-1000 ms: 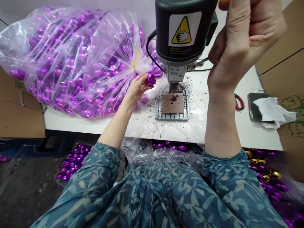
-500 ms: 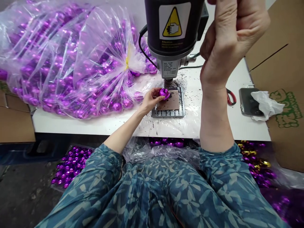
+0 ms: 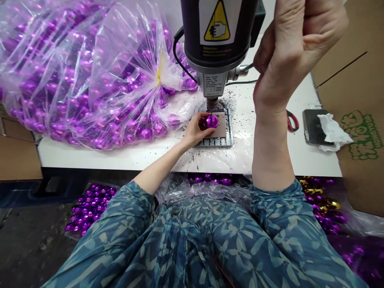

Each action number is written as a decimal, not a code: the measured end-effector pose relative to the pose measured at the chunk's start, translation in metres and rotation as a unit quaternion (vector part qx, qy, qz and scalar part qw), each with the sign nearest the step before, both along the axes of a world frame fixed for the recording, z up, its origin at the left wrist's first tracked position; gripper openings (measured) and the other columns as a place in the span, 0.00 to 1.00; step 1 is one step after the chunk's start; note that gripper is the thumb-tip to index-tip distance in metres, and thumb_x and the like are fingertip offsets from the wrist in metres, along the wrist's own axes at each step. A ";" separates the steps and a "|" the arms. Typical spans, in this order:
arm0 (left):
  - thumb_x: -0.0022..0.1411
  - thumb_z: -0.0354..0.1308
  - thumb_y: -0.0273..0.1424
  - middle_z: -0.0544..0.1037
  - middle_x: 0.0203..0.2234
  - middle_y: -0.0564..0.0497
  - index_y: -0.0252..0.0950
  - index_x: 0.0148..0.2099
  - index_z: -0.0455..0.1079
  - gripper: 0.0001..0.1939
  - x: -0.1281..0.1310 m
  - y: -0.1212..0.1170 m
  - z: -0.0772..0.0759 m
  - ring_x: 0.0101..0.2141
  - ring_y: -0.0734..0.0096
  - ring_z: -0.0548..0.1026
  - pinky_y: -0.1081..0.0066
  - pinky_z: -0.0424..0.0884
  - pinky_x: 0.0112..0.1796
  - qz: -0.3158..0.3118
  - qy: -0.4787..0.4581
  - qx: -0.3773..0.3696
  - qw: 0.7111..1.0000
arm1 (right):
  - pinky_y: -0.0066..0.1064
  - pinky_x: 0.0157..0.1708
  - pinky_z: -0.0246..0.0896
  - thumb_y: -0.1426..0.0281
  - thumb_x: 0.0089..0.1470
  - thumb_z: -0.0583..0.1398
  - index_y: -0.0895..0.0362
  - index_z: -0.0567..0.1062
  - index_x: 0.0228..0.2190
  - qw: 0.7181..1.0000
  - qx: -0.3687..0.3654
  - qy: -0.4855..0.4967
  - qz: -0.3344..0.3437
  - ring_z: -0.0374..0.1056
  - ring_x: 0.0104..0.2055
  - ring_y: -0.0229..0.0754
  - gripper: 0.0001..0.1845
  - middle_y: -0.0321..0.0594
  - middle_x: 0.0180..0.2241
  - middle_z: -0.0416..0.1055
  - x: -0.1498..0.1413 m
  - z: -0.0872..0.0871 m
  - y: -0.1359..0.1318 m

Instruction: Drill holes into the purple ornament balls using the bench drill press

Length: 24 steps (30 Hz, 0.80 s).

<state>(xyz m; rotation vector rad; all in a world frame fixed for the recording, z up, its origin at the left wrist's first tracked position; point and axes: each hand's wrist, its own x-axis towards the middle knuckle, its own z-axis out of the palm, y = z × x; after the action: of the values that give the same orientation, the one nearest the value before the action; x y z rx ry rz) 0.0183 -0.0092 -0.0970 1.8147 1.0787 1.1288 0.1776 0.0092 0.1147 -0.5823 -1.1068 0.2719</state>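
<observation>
My left hand (image 3: pixel 196 130) pinches a shiny purple ball (image 3: pixel 212 121) between thumb and fingers. The ball rests over a brown board (image 3: pixel 221 128) on the slotted metal base (image 3: pixel 230 138) of a bench drill press (image 3: pixel 217 44). A thin drill bit (image 3: pixel 211 113) points down from the chuck at the ball's top; whether it has entered cannot be made out. High at the right, my right hand (image 3: pixel 295 48) is closed in a fist beside the drill press, and whatever it grips is hidden by the hand. Dark shavings lie around the base.
A large tied plastic bag (image 3: pixel 90 80) of purple balls fills the table's left. To the right are red-handled scissors (image 3: pixel 292 121), a phone (image 3: pixel 315 126), crumpled tissue (image 3: pixel 334 132) and a cardboard box (image 3: pixel 354 88). Below the table edge sits a tray of purple balls (image 3: pixel 90 208).
My left hand has moved right with the purple ball, bringing it under the drill bit. The right fist has stayed closed, shifting slightly in view.
</observation>
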 end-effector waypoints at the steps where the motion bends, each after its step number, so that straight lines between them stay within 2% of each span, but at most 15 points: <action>1: 0.54 0.76 0.39 0.81 0.49 0.44 0.40 0.55 0.70 0.30 0.002 -0.001 -0.001 0.48 0.56 0.81 0.53 0.79 0.51 0.001 -0.002 0.004 1.000 | 0.21 0.25 0.48 0.44 0.47 0.61 0.58 0.62 0.27 1.000 0.003 0.004 -0.006 0.47 0.19 0.18 0.29 0.28 0.21 0.52 0.000 0.000 0.000; 5: 0.57 0.74 0.41 0.81 0.51 0.44 0.40 0.56 0.68 0.29 0.005 -0.001 -0.002 0.51 0.55 0.81 0.51 0.78 0.55 -0.014 -0.019 0.002 1.000 | 0.20 0.31 0.66 0.47 0.50 0.61 0.60 0.72 0.29 0.999 0.038 0.015 0.005 0.47 0.17 0.18 0.26 0.28 0.20 0.59 -0.002 -0.002 -0.004; 7: 0.58 0.74 0.42 0.80 0.52 0.43 0.40 0.57 0.68 0.30 0.005 0.000 -0.002 0.53 0.54 0.80 0.50 0.77 0.56 -0.020 -0.022 0.002 1.000 | 0.20 0.32 0.68 0.50 0.52 0.62 0.60 0.76 0.29 0.998 0.056 0.009 0.021 0.49 0.17 0.18 0.24 0.28 0.20 0.61 -0.003 -0.005 -0.011; 10: 0.58 0.74 0.43 0.80 0.53 0.42 0.40 0.57 0.67 0.30 0.003 0.000 -0.002 0.53 0.53 0.80 0.50 0.77 0.56 -0.023 -0.015 0.003 1.000 | 0.18 0.28 0.64 0.55 0.57 0.62 0.58 0.78 0.30 0.997 0.071 -0.002 0.019 0.51 0.16 0.19 0.18 0.28 0.18 0.56 -0.003 -0.012 -0.023; 12: 0.59 0.73 0.43 0.79 0.54 0.41 0.40 0.58 0.67 0.30 0.002 0.000 -0.001 0.54 0.52 0.80 0.49 0.77 0.57 -0.023 -0.005 0.001 1.000 | 0.19 0.28 0.63 0.57 0.59 0.61 0.57 0.79 0.32 0.997 0.079 -0.012 0.004 0.52 0.16 0.18 0.15 0.27 0.18 0.58 -0.002 -0.019 -0.029; 15: 0.60 0.73 0.43 0.79 0.54 0.41 0.40 0.59 0.67 0.30 0.002 -0.001 -0.001 0.55 0.52 0.79 0.48 0.76 0.58 -0.026 0.005 0.001 1.000 | 0.19 0.30 0.65 0.57 0.62 0.59 0.55 0.77 0.35 0.996 0.081 -0.030 -0.035 0.55 0.18 0.16 0.15 0.26 0.27 0.72 0.001 -0.030 -0.032; 17: 0.60 0.73 0.42 0.79 0.54 0.41 0.40 0.58 0.67 0.30 0.002 -0.001 -0.001 0.54 0.52 0.79 0.48 0.76 0.58 -0.028 0.002 0.005 1.000 | 0.18 0.28 0.62 0.57 0.64 0.57 0.55 0.76 0.36 0.994 0.092 -0.041 -0.044 0.55 0.18 0.14 0.15 0.25 0.34 0.76 0.002 -0.037 -0.030; 21: 0.59 0.73 0.43 0.80 0.53 0.41 0.40 0.57 0.67 0.30 0.001 0.000 -0.002 0.53 0.53 0.80 0.50 0.77 0.56 -0.026 -0.005 0.016 1.000 | 0.19 0.21 0.50 0.56 0.66 0.54 0.54 0.72 0.38 0.991 0.108 -0.053 -0.053 0.52 0.17 0.17 0.15 0.26 0.27 0.69 0.005 -0.056 -0.023; 24: 0.59 0.73 0.44 0.81 0.51 0.43 0.40 0.57 0.67 0.30 0.001 0.001 -0.003 0.53 0.53 0.81 0.50 0.77 0.56 -0.029 -0.008 0.023 0.999 | 0.22 0.22 0.50 0.53 0.66 0.53 0.54 0.71 0.39 0.991 0.096 -0.049 -0.076 0.48 0.17 0.20 0.18 0.27 0.24 0.65 0.006 -0.072 -0.018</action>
<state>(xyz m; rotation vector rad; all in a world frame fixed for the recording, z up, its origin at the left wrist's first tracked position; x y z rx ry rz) 0.0195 -0.0080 -0.1003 1.8577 0.9932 1.1400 0.1836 -0.0085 0.0430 -0.5092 -1.1612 0.0039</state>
